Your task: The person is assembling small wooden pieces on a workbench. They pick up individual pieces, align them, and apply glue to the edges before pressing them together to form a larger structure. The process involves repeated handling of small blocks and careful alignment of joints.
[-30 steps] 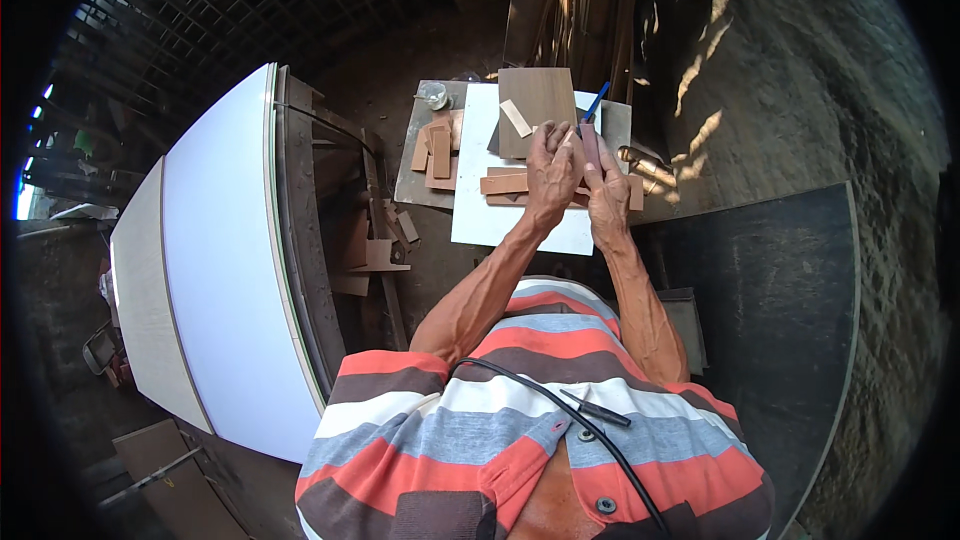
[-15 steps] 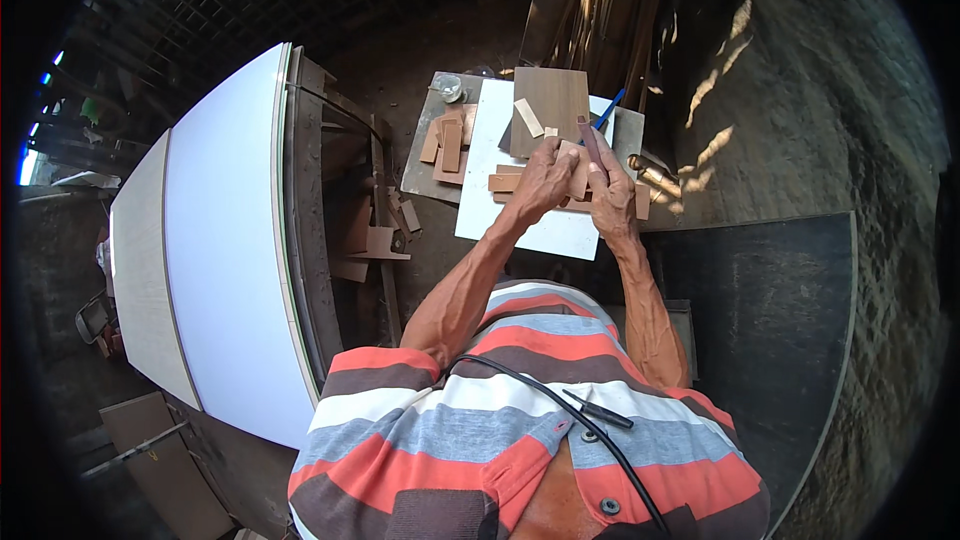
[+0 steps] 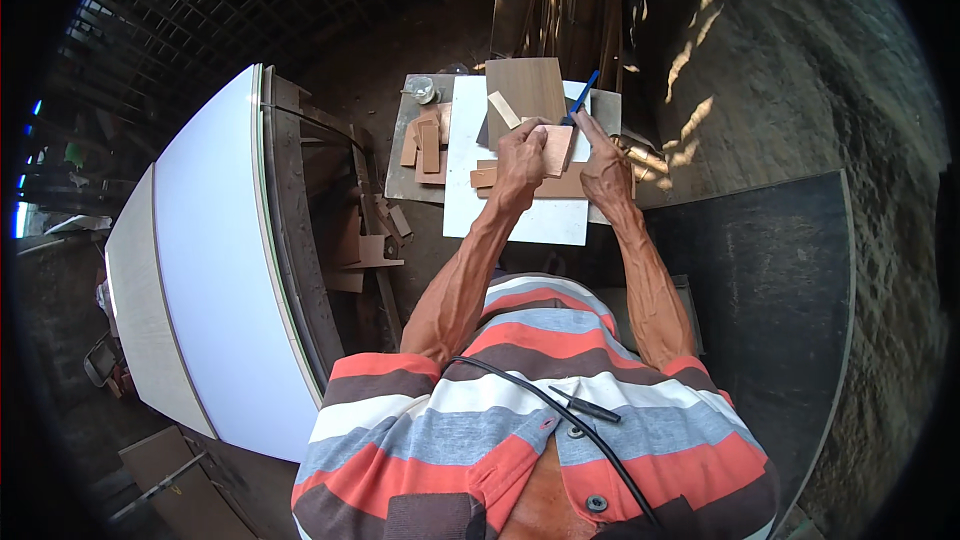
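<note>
My left hand (image 3: 520,162) is closed on a small flat wooden piece (image 3: 556,150), its pale pinkish face turned up. Close to that piece's right edge is my right hand (image 3: 606,172), its fingers pointing up and inward. Something thin and dark seems to lie along those fingers, too unclear to name. Just beyond the fingertips a blue-handled tool (image 3: 587,92) slants upward. A brown wooden panel (image 3: 530,85) lies behind both hands, with a narrow pale strip (image 3: 503,109) on it. Below the hands a longer brown board (image 3: 570,183) rests on a white sheet (image 3: 530,224).
Left of the white sheet are several stacked wood pieces (image 3: 429,145) and a small glass jar (image 3: 421,90). Large white panels (image 3: 215,260) stand at my left. A dark board (image 3: 765,280) is at my right, beside a rough wall (image 3: 860,120). Scrap wood (image 3: 375,251) lies between bench and panels.
The left hand's wooden piece now shows more of its face. My right hand's fingers have shifted slightly, and the brown strip seen in them before is less distinct. The whole view has shifted a little.
</note>
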`<act>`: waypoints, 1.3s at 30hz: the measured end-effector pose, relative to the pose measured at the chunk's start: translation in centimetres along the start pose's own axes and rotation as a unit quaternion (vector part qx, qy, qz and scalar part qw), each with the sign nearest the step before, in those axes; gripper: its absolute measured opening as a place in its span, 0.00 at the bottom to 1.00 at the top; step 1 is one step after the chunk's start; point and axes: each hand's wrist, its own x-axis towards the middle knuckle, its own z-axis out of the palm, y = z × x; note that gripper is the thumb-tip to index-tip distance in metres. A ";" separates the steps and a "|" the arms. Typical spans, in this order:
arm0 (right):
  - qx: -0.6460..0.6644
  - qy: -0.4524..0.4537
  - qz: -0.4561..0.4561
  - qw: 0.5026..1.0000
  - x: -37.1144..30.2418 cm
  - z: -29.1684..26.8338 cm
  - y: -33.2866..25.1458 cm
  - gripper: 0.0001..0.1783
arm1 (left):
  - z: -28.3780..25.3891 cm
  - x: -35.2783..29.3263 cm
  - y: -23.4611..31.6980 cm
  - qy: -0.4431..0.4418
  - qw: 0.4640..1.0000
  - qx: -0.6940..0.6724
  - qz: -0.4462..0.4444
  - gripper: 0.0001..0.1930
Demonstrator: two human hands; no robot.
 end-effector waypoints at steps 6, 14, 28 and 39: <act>0.039 0.023 -0.054 0.998 -2.8 0.3 -3.9 0.41 | 0.3 0.4 1.1 0.015 0.997 -0.041 -0.060 0.14; 0.021 0.024 -0.121 0.992 -3.6 -0.5 -5.8 0.42 | 0.6 0.6 1.5 0.055 0.995 -0.078 -0.040 0.13; 0.060 -0.049 -0.053 0.996 -3.1 -1.0 -5.8 0.42 | 0.6 1.8 0.4 0.112 0.992 -0.047 -0.028 0.12; 0.045 -0.063 -0.018 0.997 -0.9 -1.3 -4.3 0.47 | 1.0 2.0 0.4 0.098 0.993 -0.063 0.001 0.12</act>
